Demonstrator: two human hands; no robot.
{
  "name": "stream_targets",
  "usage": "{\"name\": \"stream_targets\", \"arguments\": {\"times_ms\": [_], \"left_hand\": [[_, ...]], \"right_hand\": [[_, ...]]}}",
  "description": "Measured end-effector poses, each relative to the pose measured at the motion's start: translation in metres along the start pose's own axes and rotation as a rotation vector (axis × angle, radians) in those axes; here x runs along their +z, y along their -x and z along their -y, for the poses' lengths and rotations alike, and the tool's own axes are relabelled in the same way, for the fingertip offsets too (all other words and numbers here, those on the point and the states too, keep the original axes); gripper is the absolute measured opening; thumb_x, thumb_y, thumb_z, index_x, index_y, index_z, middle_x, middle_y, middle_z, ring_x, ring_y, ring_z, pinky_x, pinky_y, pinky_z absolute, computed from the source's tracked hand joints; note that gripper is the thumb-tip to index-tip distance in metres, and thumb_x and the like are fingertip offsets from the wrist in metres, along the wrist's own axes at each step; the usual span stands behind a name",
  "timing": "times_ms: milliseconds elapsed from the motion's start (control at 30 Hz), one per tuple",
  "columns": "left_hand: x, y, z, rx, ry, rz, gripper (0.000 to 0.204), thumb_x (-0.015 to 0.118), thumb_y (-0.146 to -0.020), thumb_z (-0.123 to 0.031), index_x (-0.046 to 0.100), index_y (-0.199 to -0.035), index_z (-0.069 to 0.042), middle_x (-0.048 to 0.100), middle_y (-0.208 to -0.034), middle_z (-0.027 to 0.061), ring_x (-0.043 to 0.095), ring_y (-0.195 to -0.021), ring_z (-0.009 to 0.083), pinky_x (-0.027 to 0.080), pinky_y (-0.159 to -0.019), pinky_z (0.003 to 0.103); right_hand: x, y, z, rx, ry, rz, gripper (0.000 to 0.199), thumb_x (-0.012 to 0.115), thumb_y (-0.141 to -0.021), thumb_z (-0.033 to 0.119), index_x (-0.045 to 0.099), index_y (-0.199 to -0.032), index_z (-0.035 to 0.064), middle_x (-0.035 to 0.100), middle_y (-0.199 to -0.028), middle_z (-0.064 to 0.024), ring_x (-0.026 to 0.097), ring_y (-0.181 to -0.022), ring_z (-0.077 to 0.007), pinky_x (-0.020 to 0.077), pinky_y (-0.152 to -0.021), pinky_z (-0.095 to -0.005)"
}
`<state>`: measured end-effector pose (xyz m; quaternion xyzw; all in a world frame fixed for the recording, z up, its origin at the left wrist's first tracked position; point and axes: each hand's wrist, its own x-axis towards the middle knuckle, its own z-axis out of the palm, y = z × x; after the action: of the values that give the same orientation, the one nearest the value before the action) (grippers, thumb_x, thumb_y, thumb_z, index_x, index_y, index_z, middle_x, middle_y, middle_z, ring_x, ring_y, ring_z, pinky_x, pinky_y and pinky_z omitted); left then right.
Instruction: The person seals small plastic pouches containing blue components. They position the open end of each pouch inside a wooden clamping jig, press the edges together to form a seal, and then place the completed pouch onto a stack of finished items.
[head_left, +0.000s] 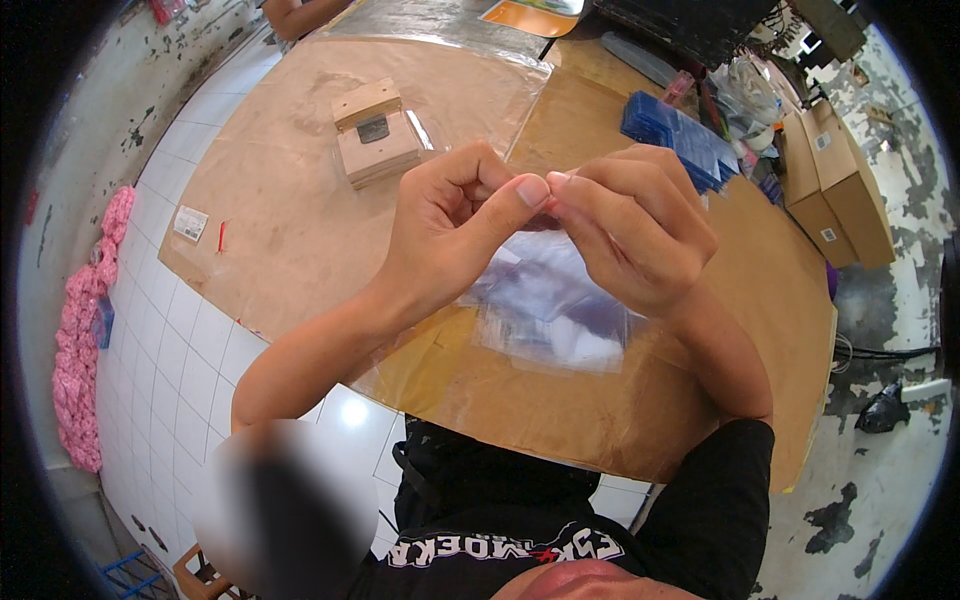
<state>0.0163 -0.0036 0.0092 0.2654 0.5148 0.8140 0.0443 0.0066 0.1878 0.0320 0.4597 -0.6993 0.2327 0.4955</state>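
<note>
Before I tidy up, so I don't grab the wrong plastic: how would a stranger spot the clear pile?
On the brown table, find the left hand and right hand, fingertips close together. Below them, toward the person, lies the clear pile. Its loose, whitish, see-through plastic sets it apart from the blue stack, farther off.

A bumpy pink bundle (80, 345) lies on the white tiled floor (165, 370) at left. On the left of the desk (265, 150), a white label (190, 223) sits near a thin red strip (221, 237). Brown cardboard packaging (848, 185) stands at right.
</note>
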Motion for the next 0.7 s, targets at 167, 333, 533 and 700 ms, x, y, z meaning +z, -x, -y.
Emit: {"name": "stream_targets", "arguments": {"times_ms": [167, 333, 533, 700], "left_hand": [[-0.0015, 0.0005, 0.0010, 0.007, -0.017, 0.005, 0.021, 0.064, -0.099, -0.010, 0.057, -0.083, 0.001, 0.070, -0.088, 0.0107, 0.068, -0.085, 0.0124, 0.061, -0.082, 0.031], [-0.0006, -0.0002, 0.0015, 0.015, -0.004, 0.000, 0.020, 0.064, -0.099, -0.009, 0.058, -0.083, 0.001, 0.069, -0.088, 0.0105, 0.068, -0.085, 0.0122, 0.061, -0.082, 0.031], [0.0010, 0.0013, 0.0013, 0.027, 0.016, -0.023, 0.020, 0.063, -0.099, -0.008, 0.058, -0.082, 0.002, 0.070, -0.088, 0.0104, 0.068, -0.086, 0.0123, 0.061, -0.082, 0.031], [0.0012, 0.0035, 0.0034, 0.047, -0.004, -0.026, 0.022, 0.062, -0.100, -0.008, 0.058, -0.081, 0.002, 0.069, -0.087, 0.0095, 0.068, -0.086, 0.0120, 0.061, -0.082, 0.031]], "right_hand": [[-0.0043, -0.0031, 0.0058, 0.042, -0.033, 0.049, 0.030, 0.085, -0.067, -0.004, 0.075, -0.095, 0.0004, 0.066, -0.082, -0.0077, 0.062, -0.072, -0.0215, 0.0479, -0.061, -0.0292], [-0.0001, 0.0000, 0.0019, 0.018, -0.007, 0.012, 0.031, 0.082, -0.064, 0.003, 0.076, -0.094, 0.0044, 0.067, -0.083, -0.0032, 0.061, -0.068, -0.0190, 0.0426, -0.060, -0.0308], [-0.0007, 0.0034, -0.0001, -0.009, 0.015, 0.016, 0.031, 0.081, -0.064, 0.002, 0.076, -0.095, 0.0030, 0.069, -0.087, -0.0051, 0.062, -0.069, -0.0196, 0.0439, -0.061, -0.0310], [0.0006, 0.0032, 0.0031, 0.015, 0.020, -0.019, 0.028, 0.081, -0.066, 0.000, 0.075, -0.092, 0.0020, 0.072, -0.088, -0.0071, 0.064, -0.070, -0.0203, 0.0475, -0.063, -0.0319]]}}
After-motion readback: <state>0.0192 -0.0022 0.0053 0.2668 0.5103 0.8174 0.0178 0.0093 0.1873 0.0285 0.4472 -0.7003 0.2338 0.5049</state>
